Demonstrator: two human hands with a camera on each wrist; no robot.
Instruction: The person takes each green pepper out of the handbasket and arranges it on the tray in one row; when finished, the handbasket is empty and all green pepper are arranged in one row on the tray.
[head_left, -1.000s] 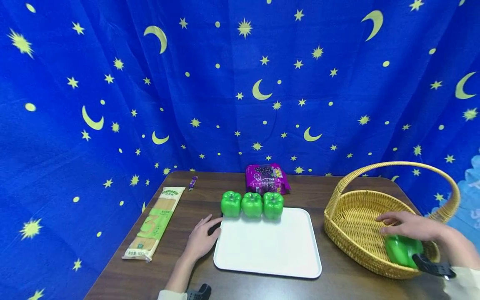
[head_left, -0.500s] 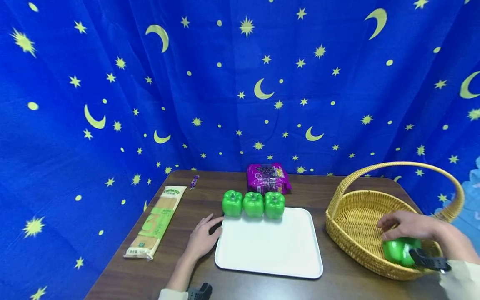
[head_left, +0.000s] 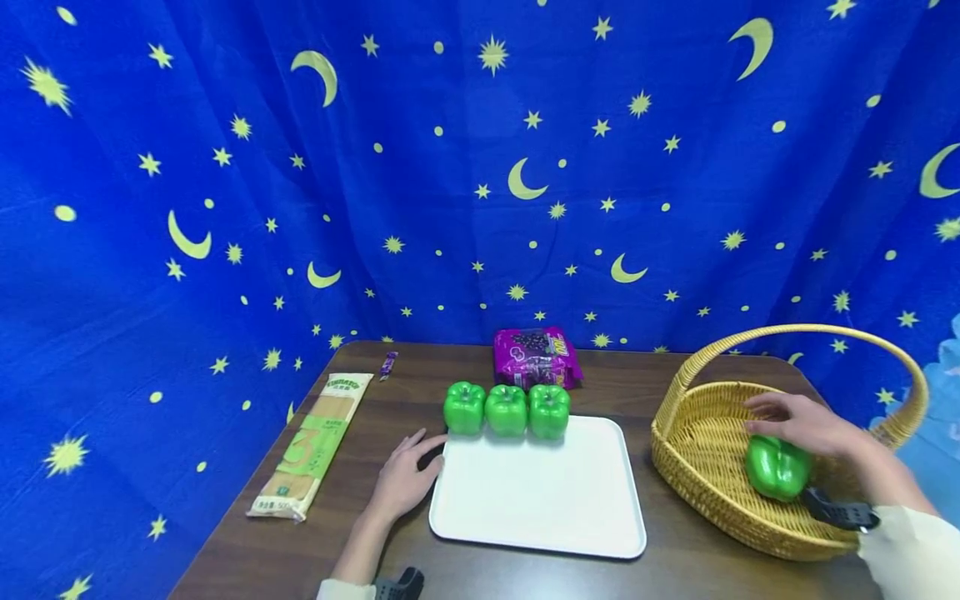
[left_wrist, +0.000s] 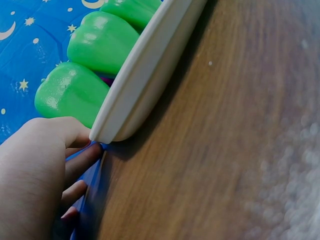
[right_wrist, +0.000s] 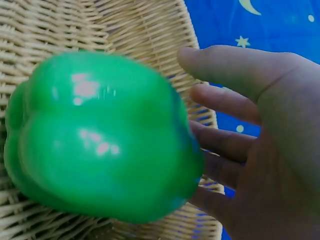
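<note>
My left hand [head_left: 408, 477] rests on the table beside the white tray [head_left: 540, 500], fingers relaxed; in the left wrist view its fingertips touch the tray's corner [left_wrist: 102, 135]. In a row along the tray's back edge stand three green bell peppers [head_left: 506, 410]. Inside the wicker basket [head_left: 720, 500] at the right lies another green bell pepper [head_left: 778, 468]. Over that pepper is my right hand [head_left: 806, 423]. In the right wrist view the thumb [right_wrist: 220, 62] stands apart from the pepper, and the other fingers reach behind it, their tips partly hidden.
A purple snack bag [head_left: 534, 358] lies behind the peppers. At the left lie a long noodle packet [head_left: 311, 450] and a small purple wrapped sweet [head_left: 387, 365]. The basket's tall handle [head_left: 795, 329] arches over it, and a blue starry curtain [head_left: 465, 167] hangs behind the table.
In the basket, the bell pepper has shifted left and farther back, and my right hand has moved the same way. The left hand and the tray stay in place.
</note>
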